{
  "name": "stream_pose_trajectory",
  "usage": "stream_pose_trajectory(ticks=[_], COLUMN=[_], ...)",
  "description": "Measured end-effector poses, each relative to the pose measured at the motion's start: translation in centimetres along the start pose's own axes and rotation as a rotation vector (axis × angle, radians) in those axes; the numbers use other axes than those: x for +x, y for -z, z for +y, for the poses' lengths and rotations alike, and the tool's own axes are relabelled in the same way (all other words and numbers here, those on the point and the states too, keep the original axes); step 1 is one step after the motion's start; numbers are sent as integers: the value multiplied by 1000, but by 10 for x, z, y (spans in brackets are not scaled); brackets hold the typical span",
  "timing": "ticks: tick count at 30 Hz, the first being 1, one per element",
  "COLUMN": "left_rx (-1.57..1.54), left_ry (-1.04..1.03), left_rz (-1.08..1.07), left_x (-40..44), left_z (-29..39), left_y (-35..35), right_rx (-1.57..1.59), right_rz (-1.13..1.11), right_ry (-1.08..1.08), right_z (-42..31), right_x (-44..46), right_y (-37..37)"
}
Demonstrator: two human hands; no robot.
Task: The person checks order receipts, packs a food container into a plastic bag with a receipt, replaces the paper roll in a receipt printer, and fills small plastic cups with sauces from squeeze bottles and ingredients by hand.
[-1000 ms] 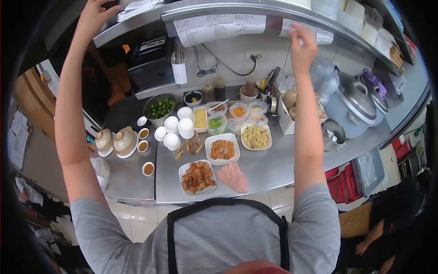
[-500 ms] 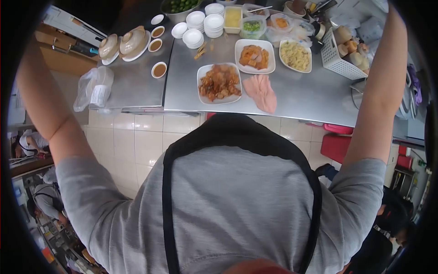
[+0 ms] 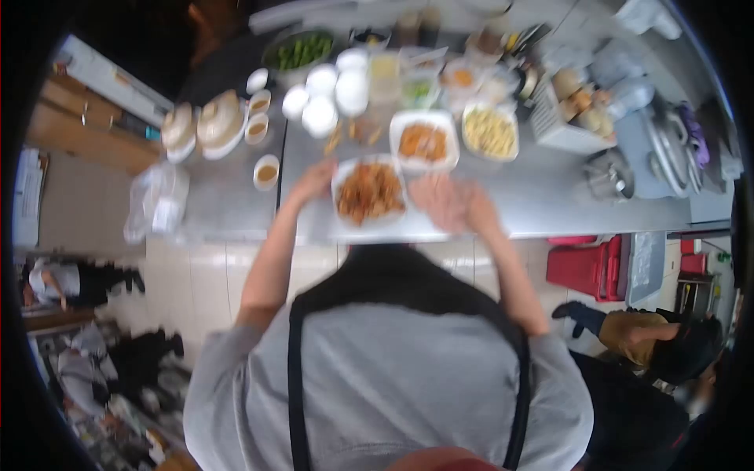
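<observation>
In the head view, my left hand (image 3: 316,180) is at the left rim of a square white dish (image 3: 338,206) filled with reddish-brown food (image 3: 369,191). Its fingers are smeared by motion, so their grip is unclear. On the other side of the dish, my right hand (image 3: 478,209) has its fingers on a crumpled pink cloth (image 3: 438,201) and seems to grasp its right side. Just behind the cloth stands a second white dish (image 3: 448,163) of orange food. To its right is a third dish (image 3: 491,157) with pale yellow pieces.
Small sauce cups (image 3: 267,173) and lidded clay pots (image 3: 219,124) stand at the left. Stacked white saucers (image 3: 320,118) and ingredient tubs (image 3: 420,92) line the back. A white basket (image 3: 556,129) and metal pot (image 3: 609,174) are right. Red bins (image 3: 585,268) and a person (image 3: 640,337) are behind.
Both arms, earlier raised out to the sides with the hands out of view, have come down to the counter. My left hand is now at the dish, my right at the cloth. The view has tilted.
</observation>
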State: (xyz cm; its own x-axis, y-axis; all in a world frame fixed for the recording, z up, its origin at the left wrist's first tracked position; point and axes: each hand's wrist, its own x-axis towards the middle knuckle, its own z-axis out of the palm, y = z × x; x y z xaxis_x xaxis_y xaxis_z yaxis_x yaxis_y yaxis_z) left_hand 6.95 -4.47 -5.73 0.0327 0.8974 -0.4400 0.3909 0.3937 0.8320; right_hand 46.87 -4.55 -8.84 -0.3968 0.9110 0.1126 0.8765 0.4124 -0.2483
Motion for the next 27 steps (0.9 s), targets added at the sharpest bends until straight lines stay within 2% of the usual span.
stream_pose_trajectory(ticks=[1,2,3,5,7,9,11,12,14,15,16,18,19,21,22,24,27], left_rx=[44,57,67,46,-53,-79,-98,-175,-233,-234,-237,-267,-309,-311,-329,-347,-343], left_ry=[-97,-194,-136,-55,62,63,77,66,44,69,93,72,63,54,53,47,25], left_rz=[-19,-41,-49,-136,-141,-160,-178,-161,-165,-128,-89,-95,-92,-89,-103,-116,-162], left_x=[12,29,13,18,21,18,7,3,-4,-14,-23,-35,-39,-42,-47,-46,-41], left_z=[-6,-26,-1,3,-2,-7,-15,-16,-10,-2,6,24,31,45,56,71,88], left_y=[-4,-8,-14,-9,-6,-2,3,4,4,5,6,5,4,0,-4,-18,-42], right_rx=[-128,-140,139,-14,-116,-213,-19,-14,192,-303,-346,-613,-610,-333,-330,-593,-638], right_rz=[-25,84,237,276,321,355,137,137,394,358,478,463,475,483,486,109,152], right_ry=[87,412,486,309,262,225,135,189,-201,-103,-64,-481,-489,-1155,-1156,-1020,-569], right_z=[-21,-59,-70,-78,-82,-69,-42,-29,40,83,118,191,210,239,235,210,164], right_x=[9,21,14,12,13,11,0,-7,-17,-32,-47,-73,-72,-60,-48,-11,36], right_y=[-16,33,53,32,9,-1,2,40,30,45,59,46,42,43,54,66,44])
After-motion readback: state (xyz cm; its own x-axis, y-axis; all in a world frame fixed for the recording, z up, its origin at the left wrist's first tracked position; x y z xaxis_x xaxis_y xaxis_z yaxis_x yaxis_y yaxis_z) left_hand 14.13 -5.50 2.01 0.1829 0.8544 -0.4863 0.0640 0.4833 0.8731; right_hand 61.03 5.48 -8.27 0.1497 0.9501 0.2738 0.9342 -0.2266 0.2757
